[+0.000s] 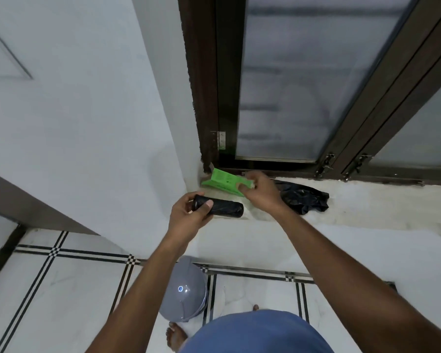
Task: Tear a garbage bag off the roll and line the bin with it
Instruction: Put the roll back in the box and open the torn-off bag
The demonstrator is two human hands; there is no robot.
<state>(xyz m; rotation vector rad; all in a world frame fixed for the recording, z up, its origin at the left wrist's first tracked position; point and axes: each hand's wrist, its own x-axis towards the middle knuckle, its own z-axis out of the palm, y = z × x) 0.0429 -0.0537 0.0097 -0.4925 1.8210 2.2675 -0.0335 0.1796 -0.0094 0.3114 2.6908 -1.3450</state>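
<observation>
In the head view, the roll of black garbage bags [218,207] was held in the air just in front of the window ledge [367,207], near its left corner. The left hand [191,215] was clenched around the roll's left end, thumb across the front and fingers wrapped behind. The right hand [261,192] was over the ledge, its fingers pinched on the near end of a green carton [222,181] that lay on the ledge against the corner wall. Just right of that hand, a crumpled loose black bag [306,197] rested on the ledge. The grey lidded bin [185,294] stood on the tiled floor below the ledge, well apart from the roll, its domed lid closed.

The roll looked light and compact, firm as a whole but wound from thin, slick film that would crease, cling and stretch. It seemed best gripped around the body with one hand, as it was, while the other found the free outer edge and pulled along the length, then snapped across the perforation. Pulling slowly would likely stretch the film rather than part it.
</observation>
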